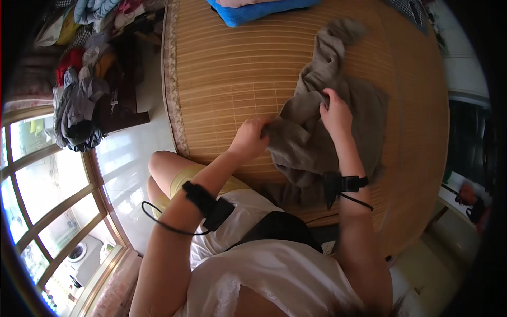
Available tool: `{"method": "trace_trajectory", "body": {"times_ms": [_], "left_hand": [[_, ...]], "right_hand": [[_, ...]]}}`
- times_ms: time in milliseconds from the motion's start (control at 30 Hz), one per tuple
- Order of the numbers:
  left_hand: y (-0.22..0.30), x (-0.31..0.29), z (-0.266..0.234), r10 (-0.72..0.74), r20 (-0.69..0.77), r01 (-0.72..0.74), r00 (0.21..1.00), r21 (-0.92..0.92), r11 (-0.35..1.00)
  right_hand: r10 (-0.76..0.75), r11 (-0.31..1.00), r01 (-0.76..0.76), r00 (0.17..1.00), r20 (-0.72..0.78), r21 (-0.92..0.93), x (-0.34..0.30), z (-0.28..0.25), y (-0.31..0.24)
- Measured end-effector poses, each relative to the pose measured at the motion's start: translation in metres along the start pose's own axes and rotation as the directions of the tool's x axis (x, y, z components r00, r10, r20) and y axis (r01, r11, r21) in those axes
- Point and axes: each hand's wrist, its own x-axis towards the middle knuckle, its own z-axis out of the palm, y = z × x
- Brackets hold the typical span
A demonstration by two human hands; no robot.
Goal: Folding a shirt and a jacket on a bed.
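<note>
A grey-brown garment [303, 134] lies rumpled on a bamboo mat [227, 68]. One long part like a sleeve stretches away from me, toward the far right. My left hand [250, 138] is closed on the cloth's left edge, its fingertips partly hidden by the fabric. Over the middle of the garment, my right hand [337, 115] pinches a raised fold between thumb and fingers. The right part of the cloth spreads flat beyond my right wrist. I cannot tell exactly what kind of garment it is.
Folded blue cloth [248, 15] with pink fabric on top lies at the mat's far edge. To the left, clothes [79, 98] are heaped on dark wooden furniture. A framed glass door [50, 169] stands at the lower left. Black straps with cables circle both my forearms.
</note>
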Motion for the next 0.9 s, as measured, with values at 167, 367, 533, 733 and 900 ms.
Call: {"method": "trace_trajectory", "body": {"times_ms": [167,367,533,733,900], "left_hand": [[0.045,-0.073,-0.037,0.636,0.066,-0.63,0.769,0.25,0.735],[0.019,-0.091,-0.047,0.283,0.212,-0.353,0.935,0.523,0.776],[0.013,-0.074,-0.074,-0.353,0.231,0.197,0.907,0.507,0.839],[0.017,0.0,-0.064,0.06,-0.394,0.058,0.917,0.281,0.958],[-0.016,0.021,-0.047,-0.104,-0.196,0.189,0.975,0.492,0.85]], "right_hand": [[-0.165,0.81,0.34,0.914,-0.37,0.478,0.007,-0.043,-0.05],[-0.636,0.37,0.602,0.72,-0.28,0.708,0.005,-0.002,-0.172],[-0.584,0.54,0.472,0.806,-0.094,0.696,0.024,0.002,-0.132],[0.093,0.851,0.16,0.892,-0.443,0.5,0.121,0.004,0.021],[-0.102,0.806,0.293,0.925,-0.367,0.514,0.166,0.017,0.005]]}}
